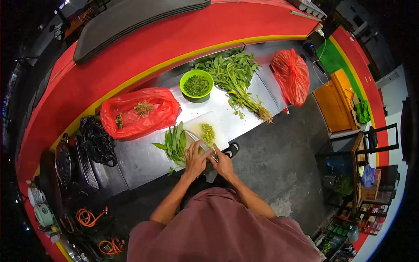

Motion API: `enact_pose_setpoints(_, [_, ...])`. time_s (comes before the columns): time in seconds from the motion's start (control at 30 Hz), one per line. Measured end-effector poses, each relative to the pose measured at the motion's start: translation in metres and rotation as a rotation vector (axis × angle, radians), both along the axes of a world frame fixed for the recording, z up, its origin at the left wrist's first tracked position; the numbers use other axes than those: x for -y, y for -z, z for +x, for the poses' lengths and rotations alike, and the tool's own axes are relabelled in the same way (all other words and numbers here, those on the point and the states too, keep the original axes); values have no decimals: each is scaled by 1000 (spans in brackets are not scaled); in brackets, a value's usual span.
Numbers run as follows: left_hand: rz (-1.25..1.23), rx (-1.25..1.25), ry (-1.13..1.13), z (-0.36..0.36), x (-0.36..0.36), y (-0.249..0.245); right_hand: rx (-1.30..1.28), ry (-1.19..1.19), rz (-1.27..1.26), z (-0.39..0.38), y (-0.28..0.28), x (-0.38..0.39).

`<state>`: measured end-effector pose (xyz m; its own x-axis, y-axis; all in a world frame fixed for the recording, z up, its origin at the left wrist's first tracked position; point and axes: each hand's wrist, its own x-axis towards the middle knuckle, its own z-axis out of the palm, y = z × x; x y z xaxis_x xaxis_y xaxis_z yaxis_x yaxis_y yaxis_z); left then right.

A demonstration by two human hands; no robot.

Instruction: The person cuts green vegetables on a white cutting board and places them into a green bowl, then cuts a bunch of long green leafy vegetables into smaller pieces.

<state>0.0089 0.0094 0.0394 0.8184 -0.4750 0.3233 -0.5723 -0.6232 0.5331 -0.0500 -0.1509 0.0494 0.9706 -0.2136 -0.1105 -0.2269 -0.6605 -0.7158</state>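
Observation:
My right hand (pixel 221 163) is wrapped round the handle of a knife (pixel 202 143), whose blade points up and left over the white cutting board (pixel 218 126). Close beside it on the left, my left hand (pixel 195 156) lies over the board's near edge with its fingers bent together; what they press on is hidden. Chopped pale green stems (pixel 208 133) form a small heap just beyond the hands. Long green leaves (pixel 175 143) lie at the board's left side, next to my left hand.
Beyond the board stand a green bowl (pixel 196 86) of chopped greens and a large bunch of leafy stems (pixel 235 78). An open red bag (pixel 139 113) holding roots and a black bag (pixel 97 139) lie left; a tied red bag (pixel 290 76) sits right.

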Motion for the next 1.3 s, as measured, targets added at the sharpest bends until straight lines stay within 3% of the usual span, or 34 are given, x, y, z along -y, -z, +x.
enact_pose_setpoints(0.07, [125,-47,138,3,0,-1,-39,-2,16,1,-9,-2])
enact_pose_setpoints(0.27, [163,-114,90,39,-3,14,-202,49,13,1,-23,-3])
enact_pose_setpoints(0.37, [189,-114,76,58,-8,14,-134,92,-2,-10,-18,-3])
enact_pose_setpoints(0.4, [150,-142,101,63,-9,14,-235,111,62,-9,-29,-2])
enact_pose_setpoints(0.57, [-51,-181,74,72,-1,4,-229,88,62,-25,-30,10])
enact_pose_setpoints(0.63, [-51,-87,24,71,3,-4,-220,153,292,-33,-37,16])
enact_pose_setpoints(0.7, [-341,-279,-72,66,6,-1,-173,138,369,-43,-31,22])
enact_pose_setpoints(0.73, [-425,-237,-109,64,8,2,-200,138,370,-46,-33,23])
enact_pose_setpoints(0.97, [-130,-247,-146,18,-9,25,-302,108,386,-56,-35,19])
enact_pose_setpoints(1.03, [-145,-242,-173,16,-6,24,-272,59,337,-50,-39,13])
enact_pose_setpoints(1.1, [-161,-245,-185,16,-5,29,-400,84,347,-47,-44,11])
enact_pose_setpoints(1.3, [-152,-232,-176,17,-6,35,-294,22,297,-44,-32,11])
